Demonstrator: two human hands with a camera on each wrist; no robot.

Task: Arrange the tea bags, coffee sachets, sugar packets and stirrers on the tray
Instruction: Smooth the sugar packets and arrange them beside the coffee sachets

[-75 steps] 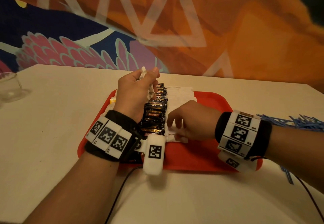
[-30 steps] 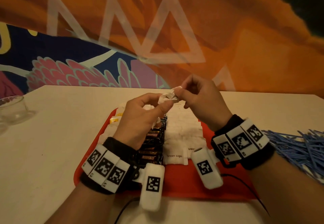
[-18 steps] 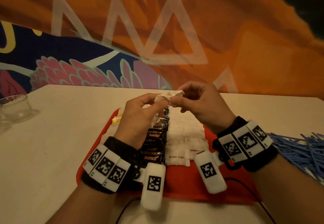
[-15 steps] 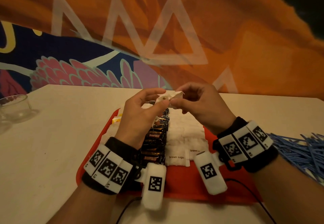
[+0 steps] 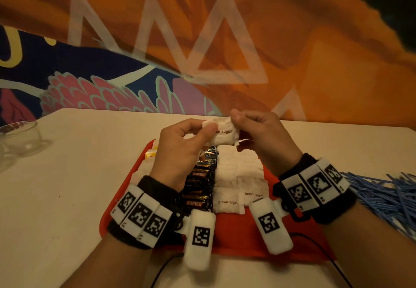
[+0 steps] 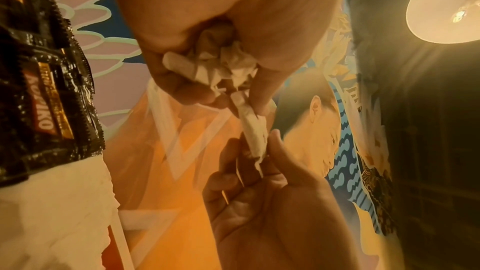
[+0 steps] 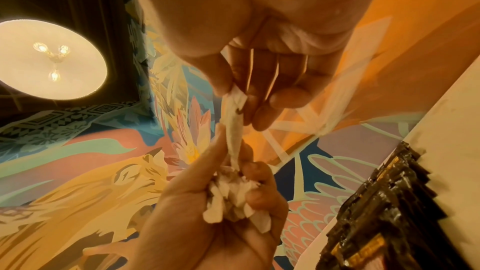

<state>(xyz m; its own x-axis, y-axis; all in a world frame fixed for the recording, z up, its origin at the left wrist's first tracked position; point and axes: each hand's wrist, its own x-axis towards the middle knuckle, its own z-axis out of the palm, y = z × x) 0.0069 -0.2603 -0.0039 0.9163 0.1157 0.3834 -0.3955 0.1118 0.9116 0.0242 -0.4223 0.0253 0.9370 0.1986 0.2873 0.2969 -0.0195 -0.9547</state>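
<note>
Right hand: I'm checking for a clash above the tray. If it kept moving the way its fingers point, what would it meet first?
Probably the left hand: the right hand points leftward at it, both pinching one brown sugar packet.

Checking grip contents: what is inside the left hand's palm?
The left hand holds a crumpled bunch of white sugar packets; curled fingers cover their count. One packet is pinched with the right hand.
</note>
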